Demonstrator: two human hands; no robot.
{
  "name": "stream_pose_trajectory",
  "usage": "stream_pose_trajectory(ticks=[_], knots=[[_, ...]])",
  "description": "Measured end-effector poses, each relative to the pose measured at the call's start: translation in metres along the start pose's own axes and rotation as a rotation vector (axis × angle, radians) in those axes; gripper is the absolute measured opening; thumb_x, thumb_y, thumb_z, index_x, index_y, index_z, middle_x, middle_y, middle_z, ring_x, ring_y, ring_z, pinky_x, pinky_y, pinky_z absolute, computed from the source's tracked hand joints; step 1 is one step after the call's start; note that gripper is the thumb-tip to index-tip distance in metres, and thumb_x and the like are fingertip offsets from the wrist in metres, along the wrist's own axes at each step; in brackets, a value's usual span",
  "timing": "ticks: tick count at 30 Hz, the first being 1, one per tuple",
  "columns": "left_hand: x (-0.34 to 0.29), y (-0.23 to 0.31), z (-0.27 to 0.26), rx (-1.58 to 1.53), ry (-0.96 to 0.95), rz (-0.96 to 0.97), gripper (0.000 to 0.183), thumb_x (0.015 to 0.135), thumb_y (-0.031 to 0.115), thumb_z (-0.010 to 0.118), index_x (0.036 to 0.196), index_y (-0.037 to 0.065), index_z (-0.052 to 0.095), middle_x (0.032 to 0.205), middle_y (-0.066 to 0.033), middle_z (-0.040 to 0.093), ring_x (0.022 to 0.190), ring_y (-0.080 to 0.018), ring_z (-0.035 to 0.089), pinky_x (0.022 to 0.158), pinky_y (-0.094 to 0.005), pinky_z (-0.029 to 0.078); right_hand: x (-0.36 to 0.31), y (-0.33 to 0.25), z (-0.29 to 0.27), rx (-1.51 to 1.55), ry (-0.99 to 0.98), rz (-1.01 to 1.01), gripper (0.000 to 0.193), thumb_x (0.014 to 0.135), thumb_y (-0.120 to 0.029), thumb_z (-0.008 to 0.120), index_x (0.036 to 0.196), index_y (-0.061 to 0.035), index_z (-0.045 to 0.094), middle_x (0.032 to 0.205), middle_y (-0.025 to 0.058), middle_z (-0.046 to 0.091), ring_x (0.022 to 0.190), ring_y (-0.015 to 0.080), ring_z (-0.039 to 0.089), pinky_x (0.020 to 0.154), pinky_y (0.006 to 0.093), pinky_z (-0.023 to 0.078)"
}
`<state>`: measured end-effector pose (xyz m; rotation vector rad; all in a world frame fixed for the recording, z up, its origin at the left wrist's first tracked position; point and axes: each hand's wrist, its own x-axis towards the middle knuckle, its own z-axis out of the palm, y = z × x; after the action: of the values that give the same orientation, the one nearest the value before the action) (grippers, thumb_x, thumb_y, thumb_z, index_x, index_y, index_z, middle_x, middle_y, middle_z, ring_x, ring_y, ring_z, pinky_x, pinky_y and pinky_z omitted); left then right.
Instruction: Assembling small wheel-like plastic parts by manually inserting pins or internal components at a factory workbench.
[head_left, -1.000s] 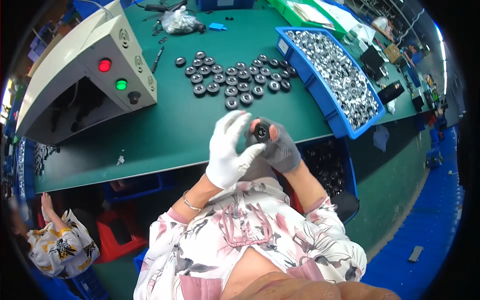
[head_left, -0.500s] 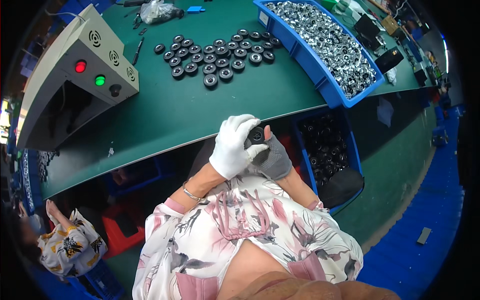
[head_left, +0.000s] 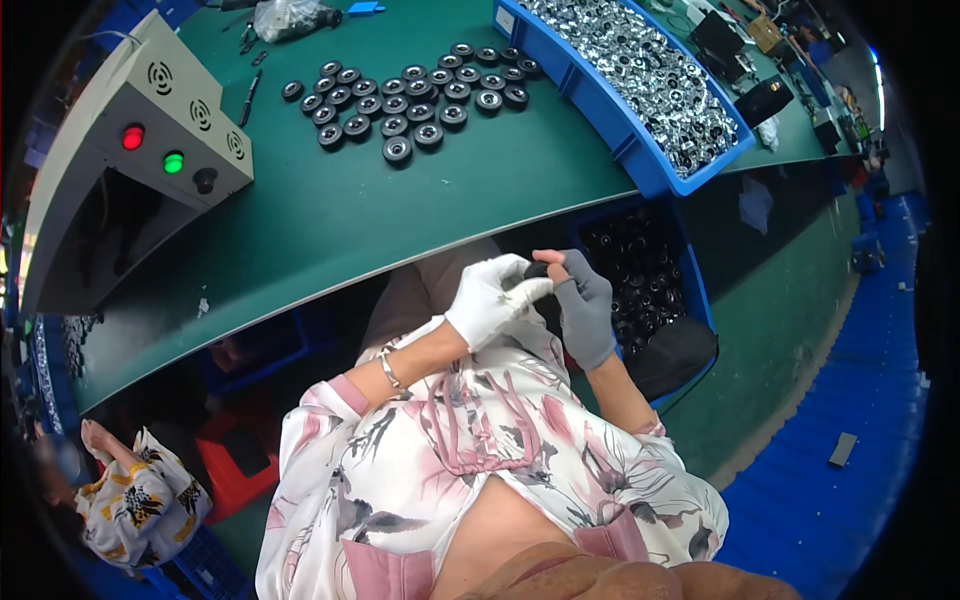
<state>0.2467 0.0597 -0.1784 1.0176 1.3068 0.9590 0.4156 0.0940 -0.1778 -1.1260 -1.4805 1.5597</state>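
My left hand, in a white glove, is closed on one side of a small black wheel. My right hand, in a grey glove with bare fingertips, pinches the wheel from the other side. Most of the wheel is hidden by fingers; only a dark piece shows between them. Both hands are above my lap, just off the near edge of the green table. On the table lie several black wheels with metallic centres, loosely grouped.
A blue bin of shiny metal parts stands on the table at right. Below it, another blue bin holds black wheels, with a dark cloth-like thing. A beige machine with red and green lights stands left. Another person sits lower left.
My right hand has turned and swung slightly right and up, its fingers now pinching the wheel. The wheel's round face, visible before, is now mostly covered. The whole view has shifted slightly.
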Motion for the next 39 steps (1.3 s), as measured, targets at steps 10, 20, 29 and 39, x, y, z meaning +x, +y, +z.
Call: stream_pose_trajectory(ticks=[10, 20, 29, 39], knots=[[0.005, -0.028, -0.007, -0.289, -0.049, 0.09, 0.027, 0.104, 0.03, 0.061, 0.091, 0.006, 0.066, 0.074, 0.0017, 0.059, 0.065, -0.0044, 0.049, 0.059, -0.0206, 0.039, 0.003, 0.021, 0.015, 0.198, 0.036, -0.002, 0.023, 0.105, -0.016, 0.054, 0.115, 0.0019, 0.065, 0.096, 0.0019, 0.067, 0.085, 0.007, 0.062, 0.075, 0.0225, 0.051], [0.009, -0.038, -0.003, -0.443, -0.304, -0.115, 0.035, 0.106, 0.035, 0.055, 0.121, 0.004, 0.064, 0.101, -0.0013, 0.066, 0.083, -0.0077, 0.06, 0.074, -0.0246, 0.051, -0.008, 0.018, -0.031, -0.14, 0.212, 0.012, 0.025, 0.104, -0.016, 0.055, 0.116, 0.0025, 0.067, 0.102, 0.005, 0.068, 0.09, 0.0106, 0.063, 0.076, 0.0263, 0.051], [0.0, -0.023, -0.017, -0.144, -0.205, 0.089, 0.031, 0.102, 0.021, 0.062, 0.122, -0.002, 0.065, 0.108, -0.006, 0.07, 0.092, -0.0107, 0.063, 0.082, -0.0273, 0.053, 0.075, -0.092, -0.008, -0.778, 0.338, -0.841, 0.025, 0.092, 0.006, 0.06, 0.115, 0.0025, 0.069, 0.106, 0.0154, 0.068, 0.093, 0.0282, 0.066, 0.085, 0.0329, 0.052], [-0.019, -0.017, -0.037, 0.018, -0.034, 0.343, 0.023, 0.101, 0.014, 0.063, 0.116, -0.001, 0.068, 0.101, -0.0061, 0.071, 0.083, -0.0101, 0.065, 0.077, -0.0268, 0.055, 0.364, -0.103, 0.059, -1.458, -0.273, -0.549, 0.049, 0.082, 0.004, 0.057, 0.126, -0.0144, 0.067, 0.124, 0.0136, 0.065, 0.118, 0.0354, 0.061, 0.101, 0.044, 0.049]])
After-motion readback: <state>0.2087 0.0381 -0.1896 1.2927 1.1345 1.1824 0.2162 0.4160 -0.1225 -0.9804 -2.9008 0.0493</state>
